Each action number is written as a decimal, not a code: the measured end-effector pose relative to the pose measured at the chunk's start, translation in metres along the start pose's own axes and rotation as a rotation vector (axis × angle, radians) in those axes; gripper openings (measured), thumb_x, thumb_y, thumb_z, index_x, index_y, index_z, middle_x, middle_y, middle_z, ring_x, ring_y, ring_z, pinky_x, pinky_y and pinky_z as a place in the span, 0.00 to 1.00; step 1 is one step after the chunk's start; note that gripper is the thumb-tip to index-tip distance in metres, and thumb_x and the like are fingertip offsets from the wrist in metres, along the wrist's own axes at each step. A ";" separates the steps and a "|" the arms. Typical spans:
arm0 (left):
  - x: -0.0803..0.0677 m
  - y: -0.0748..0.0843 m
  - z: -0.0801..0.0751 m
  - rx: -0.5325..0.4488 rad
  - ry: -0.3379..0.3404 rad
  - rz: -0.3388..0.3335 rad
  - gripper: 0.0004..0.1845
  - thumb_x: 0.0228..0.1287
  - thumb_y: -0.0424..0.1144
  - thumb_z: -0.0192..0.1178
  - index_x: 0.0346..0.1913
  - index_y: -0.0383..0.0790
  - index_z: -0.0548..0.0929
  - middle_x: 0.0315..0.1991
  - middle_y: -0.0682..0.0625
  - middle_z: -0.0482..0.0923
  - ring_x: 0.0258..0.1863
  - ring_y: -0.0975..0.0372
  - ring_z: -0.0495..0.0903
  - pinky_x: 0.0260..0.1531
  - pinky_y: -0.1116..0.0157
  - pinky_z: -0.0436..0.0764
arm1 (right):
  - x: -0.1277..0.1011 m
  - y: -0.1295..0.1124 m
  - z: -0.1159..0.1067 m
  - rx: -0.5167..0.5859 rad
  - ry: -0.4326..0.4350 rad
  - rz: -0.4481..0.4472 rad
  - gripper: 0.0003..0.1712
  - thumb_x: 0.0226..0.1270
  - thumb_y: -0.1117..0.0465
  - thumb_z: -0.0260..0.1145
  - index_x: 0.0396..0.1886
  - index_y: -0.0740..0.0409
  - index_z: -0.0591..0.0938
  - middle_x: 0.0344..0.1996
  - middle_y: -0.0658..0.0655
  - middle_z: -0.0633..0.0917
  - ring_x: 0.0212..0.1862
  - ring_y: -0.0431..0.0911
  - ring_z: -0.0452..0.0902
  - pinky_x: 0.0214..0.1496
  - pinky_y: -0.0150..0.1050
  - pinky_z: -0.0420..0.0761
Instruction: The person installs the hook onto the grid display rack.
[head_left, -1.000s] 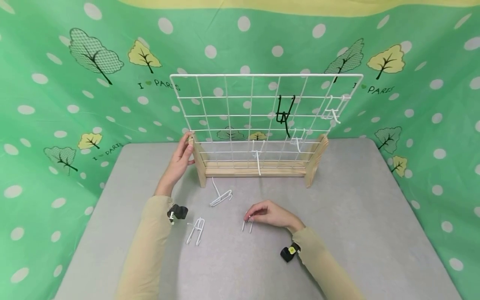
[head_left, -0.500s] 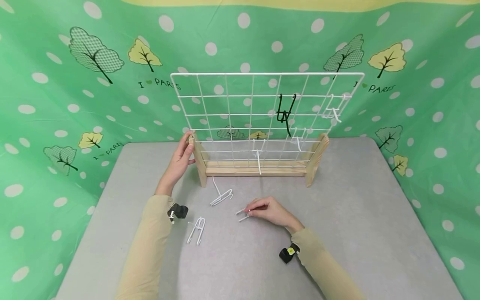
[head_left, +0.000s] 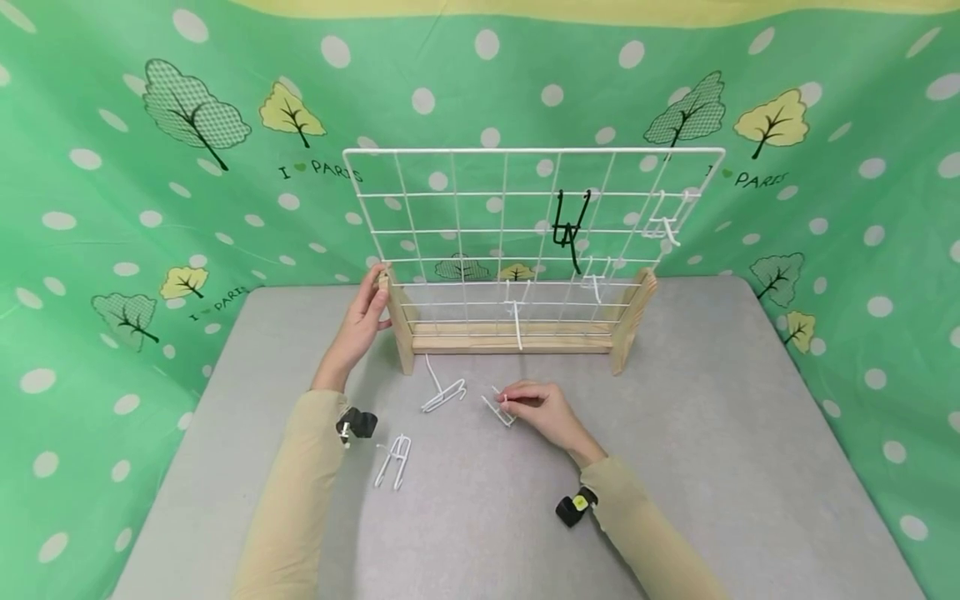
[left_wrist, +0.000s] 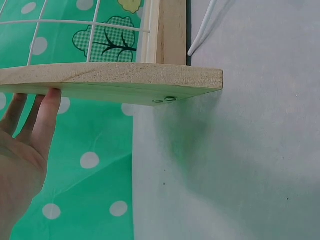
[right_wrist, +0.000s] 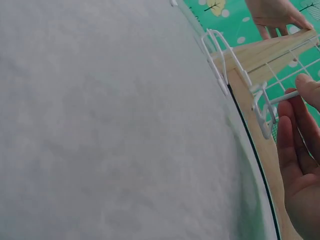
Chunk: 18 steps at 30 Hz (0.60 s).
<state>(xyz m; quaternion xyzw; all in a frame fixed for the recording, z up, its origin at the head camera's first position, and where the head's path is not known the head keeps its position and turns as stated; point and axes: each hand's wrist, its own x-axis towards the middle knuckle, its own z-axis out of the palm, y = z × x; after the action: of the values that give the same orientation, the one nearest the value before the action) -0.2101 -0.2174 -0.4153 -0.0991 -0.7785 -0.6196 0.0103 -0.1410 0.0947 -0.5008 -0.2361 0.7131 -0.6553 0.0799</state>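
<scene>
Hook (head_left: pixel 497 407) pinched at right hand (head_left: pixel 542 411) fingertips — projecting leftward

white wire grid (head_left: pixel 480 212), black hook (head_left: pixel 567 229), grey table (head_left: pixel 712 433), green polka-dot backdrop (head_left: pixel 112 208)

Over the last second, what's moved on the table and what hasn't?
The right hand, pinching a white wire hook, has lifted it off the table and carried it toward the grid rack, turning it. The left hand stays on the rack's left wooden foot; the two loose hooks lie unmoved.
</scene>
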 end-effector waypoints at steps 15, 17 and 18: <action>0.000 -0.001 0.001 0.005 0.014 -0.023 0.27 0.79 0.37 0.37 0.76 0.42 0.47 0.71 0.30 0.50 0.68 0.40 0.56 0.57 0.38 0.70 | -0.002 -0.006 0.003 0.028 0.087 -0.029 0.06 0.57 0.78 0.68 0.35 0.79 0.84 0.37 0.71 0.83 0.40 0.43 0.81 0.43 0.29 0.81; 0.000 -0.001 0.001 0.004 0.013 -0.023 0.27 0.79 0.37 0.37 0.76 0.42 0.47 0.71 0.30 0.50 0.68 0.40 0.56 0.57 0.39 0.70 | -0.003 -0.006 0.003 0.033 0.101 -0.028 0.06 0.57 0.78 0.68 0.35 0.79 0.84 0.37 0.72 0.83 0.41 0.42 0.80 0.44 0.28 0.81; 0.000 -0.001 0.001 0.003 0.012 -0.023 0.27 0.79 0.37 0.37 0.76 0.42 0.47 0.71 0.30 0.50 0.68 0.40 0.56 0.57 0.39 0.70 | -0.003 -0.007 0.003 0.035 0.108 -0.028 0.06 0.57 0.78 0.68 0.35 0.79 0.84 0.37 0.72 0.83 0.41 0.41 0.80 0.44 0.28 0.81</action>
<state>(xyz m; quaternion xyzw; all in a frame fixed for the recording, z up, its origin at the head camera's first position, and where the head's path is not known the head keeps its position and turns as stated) -0.2099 -0.2163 -0.4168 -0.0865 -0.7804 -0.6192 0.0080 -0.1357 0.0932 -0.4954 -0.2087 0.7014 -0.6806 0.0362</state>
